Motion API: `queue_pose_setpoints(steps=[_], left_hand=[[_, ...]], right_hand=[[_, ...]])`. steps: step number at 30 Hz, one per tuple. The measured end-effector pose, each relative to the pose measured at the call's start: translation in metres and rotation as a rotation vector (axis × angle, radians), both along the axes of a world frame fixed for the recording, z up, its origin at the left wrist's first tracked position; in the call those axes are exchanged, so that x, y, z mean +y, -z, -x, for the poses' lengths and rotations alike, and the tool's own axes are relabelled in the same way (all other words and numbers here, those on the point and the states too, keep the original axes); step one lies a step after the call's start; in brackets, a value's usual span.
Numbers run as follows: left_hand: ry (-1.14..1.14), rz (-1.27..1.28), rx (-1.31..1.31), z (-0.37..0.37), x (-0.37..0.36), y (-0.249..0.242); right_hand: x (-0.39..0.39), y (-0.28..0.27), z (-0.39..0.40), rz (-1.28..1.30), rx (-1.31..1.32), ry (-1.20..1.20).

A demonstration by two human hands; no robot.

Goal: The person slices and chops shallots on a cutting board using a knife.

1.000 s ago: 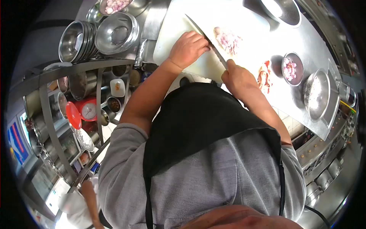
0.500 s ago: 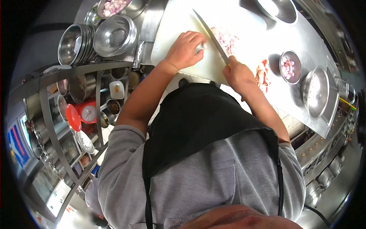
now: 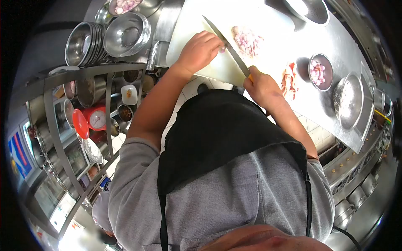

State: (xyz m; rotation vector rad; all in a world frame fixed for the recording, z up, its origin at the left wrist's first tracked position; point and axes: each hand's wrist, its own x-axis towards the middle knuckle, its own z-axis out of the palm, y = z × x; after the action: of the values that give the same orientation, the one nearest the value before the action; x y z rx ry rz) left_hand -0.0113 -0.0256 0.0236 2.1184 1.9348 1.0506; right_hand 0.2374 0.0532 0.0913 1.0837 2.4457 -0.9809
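My right hand (image 3: 263,87) is wrapped round the handle of a long knife (image 3: 228,45), whose blade points up and left over the white cutting board (image 3: 178,46). Beside the blade, my left hand (image 3: 200,52) has its fingers curled together over a small pinkish piece, probably a shallot, at the fingertips. A pile of sliced shallots (image 3: 248,41) lies on the board just right of the blade. Reddish peelings (image 3: 289,81) lie to the right of my right hand.
A small bowl of peeled shallots (image 3: 319,72) and a metal colander (image 3: 349,101) stand at the right. Another bowl (image 3: 307,11) is at the top. Stacked metal bowls (image 3: 127,35) stand at the upper left. A red scale (image 3: 97,119) sits on the left rack.
The knife blade has shifted left and slightly down, close to my left fingertips. My left hand has moved slightly up and left, its fingers more closed.
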Motion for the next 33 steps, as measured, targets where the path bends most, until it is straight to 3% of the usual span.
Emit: queue_pose_setpoints(steps=[19, 26, 28, 33], left_hand=[[0.067, 0.045, 0.192, -0.001, 0.005, 0.0], [0.082, -0.053, 0.12, -0.005, 0.007, 0.001], [0.069, -0.051, 0.121, -0.003, 0.006, 0.003], [0.077, -0.009, 0.156, -0.002, 0.005, 0.006]], right_hand=[[-0.011, -0.026, -0.005, -0.053, -0.039, -0.035], [-0.008, 0.002, 0.005, -0.007, -0.037, -0.021], [-0.004, 0.01, 0.009, -0.06, 0.073, -0.039], [-0.009, -0.022, -0.002, -0.041, 0.005, -0.045]])
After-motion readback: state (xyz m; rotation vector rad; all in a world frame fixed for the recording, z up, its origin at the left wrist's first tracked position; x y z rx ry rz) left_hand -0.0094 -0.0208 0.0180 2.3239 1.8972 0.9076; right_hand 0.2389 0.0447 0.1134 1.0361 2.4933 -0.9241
